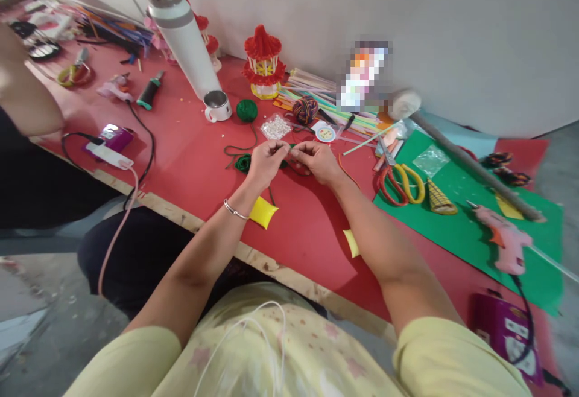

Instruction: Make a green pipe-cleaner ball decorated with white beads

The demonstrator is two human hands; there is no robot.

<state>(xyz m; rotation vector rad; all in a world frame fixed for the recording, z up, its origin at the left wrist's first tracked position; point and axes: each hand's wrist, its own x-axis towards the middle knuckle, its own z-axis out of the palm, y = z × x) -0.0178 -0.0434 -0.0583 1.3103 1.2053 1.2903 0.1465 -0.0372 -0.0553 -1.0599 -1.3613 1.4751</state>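
Yarn (292, 145), dark green, and here it is in the head view, caught between my fingertips just above the red tabletop (312, 234)! My left hand (266, 163) is closed in a tight pinch on it, my right hand (317, 160) pinches right beside, thumb against forefinger; how the strand runs between them I can't tell, it's so small and half covered. Featherweight stuff, I'd judge: soft, limp, fuzzy enough to grip, nothing to crack, though a loose end could fray or slip, so a light pinch close to the tip looks the best hold. Just left of my left hand sits a green coil (243, 163), and beyond it the green ball (246, 110), near a small cup (218, 106). Over to the surface: pearly beads (275, 127) heaped ahead of my hands, a yellow packet (263, 212) beside my left forearm, scissors (392, 169) at the edge of a green sheet (452, 234), a pink glue gun (504, 237) farther right. And the room: pale wall (294, 11) behind, grey floor (72, 330) below, another person's arm (31, 95) at the left edge.
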